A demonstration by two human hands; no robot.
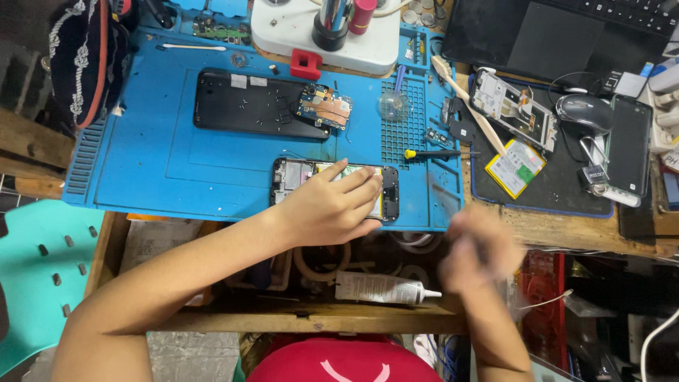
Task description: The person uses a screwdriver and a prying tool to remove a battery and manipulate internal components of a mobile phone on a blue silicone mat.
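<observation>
Two hands: both in my view, over the near edge of the bench (566, 230).
Left hand (332, 209): lies flat, fingers loose, pressing on the opened phone (332, 189); no clenched grip.
Phone: on the blue mat (177, 170), near its front edge, back cover off.
Right hand (479, 249): blurred, off the mat, above the open drawer; I cannot tell its grip.
Nearby: yellow-handled screwdriver (431, 153) just right of the phone; glue tube (385, 288) in the drawer.
</observation>
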